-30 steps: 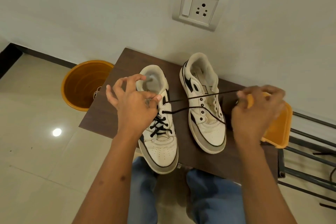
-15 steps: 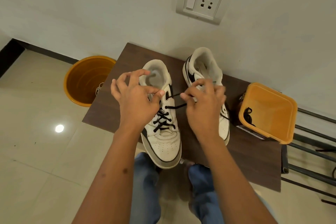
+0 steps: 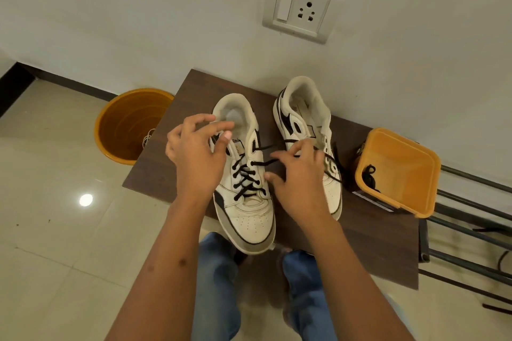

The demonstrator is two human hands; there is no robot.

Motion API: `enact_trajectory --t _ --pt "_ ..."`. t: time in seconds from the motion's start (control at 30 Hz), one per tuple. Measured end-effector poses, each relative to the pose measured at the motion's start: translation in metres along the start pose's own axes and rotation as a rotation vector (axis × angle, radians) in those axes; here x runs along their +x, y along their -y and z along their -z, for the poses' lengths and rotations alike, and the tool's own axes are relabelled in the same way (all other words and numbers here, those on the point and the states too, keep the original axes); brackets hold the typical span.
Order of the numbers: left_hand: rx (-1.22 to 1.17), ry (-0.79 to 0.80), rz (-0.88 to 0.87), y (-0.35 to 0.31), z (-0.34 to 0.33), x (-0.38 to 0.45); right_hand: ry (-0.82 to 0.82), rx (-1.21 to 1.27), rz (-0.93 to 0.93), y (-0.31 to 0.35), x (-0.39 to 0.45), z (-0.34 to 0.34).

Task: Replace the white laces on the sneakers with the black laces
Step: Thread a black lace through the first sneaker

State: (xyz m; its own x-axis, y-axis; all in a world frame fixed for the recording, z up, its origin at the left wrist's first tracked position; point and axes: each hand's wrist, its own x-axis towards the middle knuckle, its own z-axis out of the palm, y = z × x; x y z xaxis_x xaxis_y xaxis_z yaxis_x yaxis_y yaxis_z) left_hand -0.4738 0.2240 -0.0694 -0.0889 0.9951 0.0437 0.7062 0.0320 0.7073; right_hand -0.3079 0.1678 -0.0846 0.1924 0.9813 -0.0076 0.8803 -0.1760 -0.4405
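Observation:
Two white sneakers with black trim stand side by side on a dark wooden table (image 3: 191, 91). The left sneaker (image 3: 249, 216) has a black lace (image 3: 246, 180) crossed through its lower eyelets. Both lace ends run rightward over the right sneaker (image 3: 302, 111), which shows no lacing of its own. My left hand (image 3: 196, 158) hovers over the left sneaker's collar with fingers loosely spread and nothing in them. My right hand (image 3: 299, 177) lies between the shoes, its spread fingertips touching the loose lace ends.
An orange square container (image 3: 415, 152) at the table's right edge holds another black lace (image 3: 370, 176). On the floor to the left, an orange bucket (image 3: 124, 124) holds a white lace (image 3: 146, 135). A metal rack (image 3: 471, 219) stands right. My knees (image 3: 219, 271) are under the table's front edge.
My right hand came back from far right, where it pulled the lace ends taut, and let them go slack. My left hand released its pinch at the top eyelets and spread its fingers.

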Motion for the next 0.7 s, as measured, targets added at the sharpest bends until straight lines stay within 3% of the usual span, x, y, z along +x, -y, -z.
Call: enact_trajectory --t 0.23,0.4,0.5,0.6,0.7 --pt "-0.062 -0.004 0.044 0.000 0.006 -0.023 0.222 -0.037 0.049 -0.004 -0.019 0.007" --pt "-0.210 0.019 0.064 -0.003 0.016 -0.045 0.345 0.180 -0.044 0.008 -0.039 0.016" --pt "-0.193 0.129 0.171 -0.011 0.021 -0.058 0.315 0.372 -0.099 0.006 -0.054 0.023" --pt "-0.143 0.383 0.227 -0.013 0.017 -0.069 0.291 0.526 -0.085 0.006 -0.068 0.037" --pt "-0.248 0.560 0.148 -0.018 0.010 -0.075 0.355 0.619 -0.021 0.004 -0.077 0.043"
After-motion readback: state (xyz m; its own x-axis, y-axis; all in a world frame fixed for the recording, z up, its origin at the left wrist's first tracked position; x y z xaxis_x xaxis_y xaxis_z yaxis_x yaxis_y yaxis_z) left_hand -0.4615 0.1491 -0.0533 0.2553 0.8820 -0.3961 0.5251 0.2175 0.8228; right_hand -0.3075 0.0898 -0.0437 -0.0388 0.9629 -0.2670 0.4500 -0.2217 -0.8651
